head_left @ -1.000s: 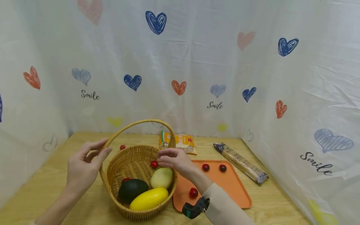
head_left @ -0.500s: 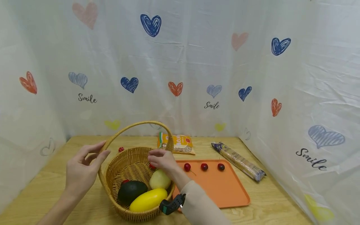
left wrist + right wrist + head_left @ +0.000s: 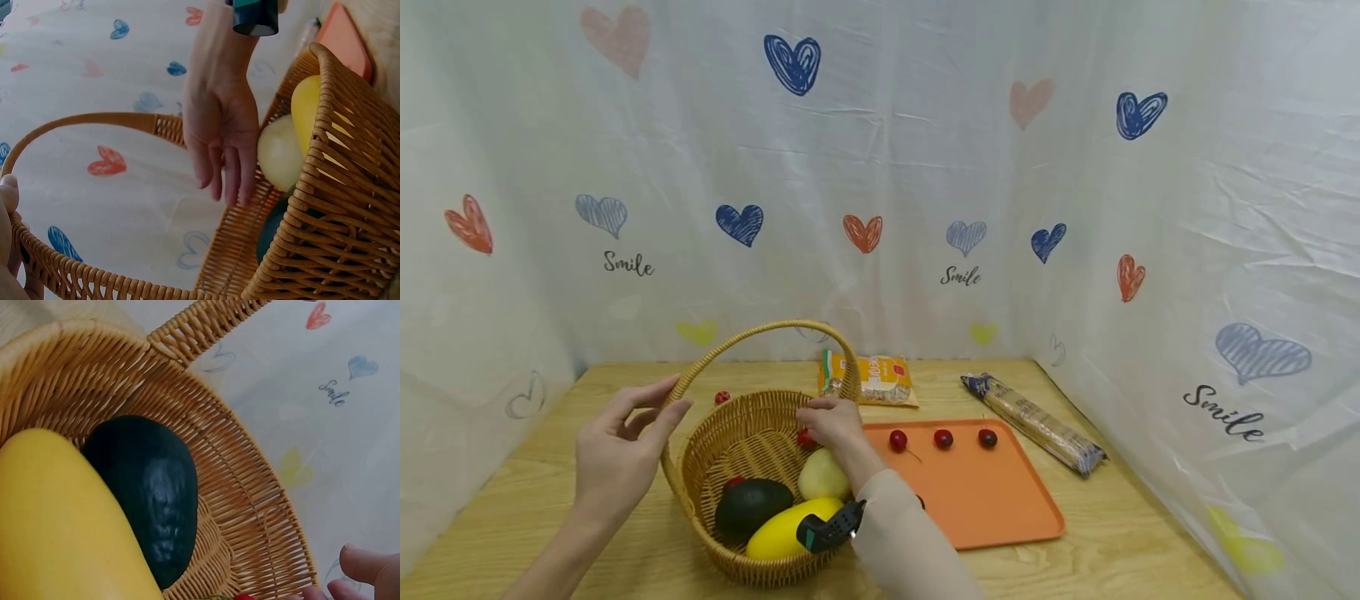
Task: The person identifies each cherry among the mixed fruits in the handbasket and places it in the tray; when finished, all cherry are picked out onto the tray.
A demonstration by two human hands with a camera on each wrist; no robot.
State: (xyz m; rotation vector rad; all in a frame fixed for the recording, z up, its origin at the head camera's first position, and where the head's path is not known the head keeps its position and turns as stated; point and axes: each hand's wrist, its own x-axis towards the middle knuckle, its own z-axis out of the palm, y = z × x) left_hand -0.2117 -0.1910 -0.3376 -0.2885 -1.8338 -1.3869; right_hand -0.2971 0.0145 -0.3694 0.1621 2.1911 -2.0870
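My left hand grips the handle of a wicker basket on its left side, thumb and fingers pinching it. Over the basket's right inner side is my right hand, its fingers pointing down and loosely extended in the left wrist view, holding nothing. A red cherry lies in the basket right by those fingertips. Below them sits a pale green round fruit. A dark green avocado-like fruit and a yellow oblong fruit lie toward the front. Another red fruit is mostly hidden behind the dark one.
An orange tray stands right of the basket, with a row of cherries along its back; my right sleeve covers its left part. Behind are an orange food packet, a long noodle-like packet and a small red ball.
My right hand has moved left and farther over the basket, uncovering a cherry at the tray's back left. My left hand stays on the handle. The head view has shifted slightly.
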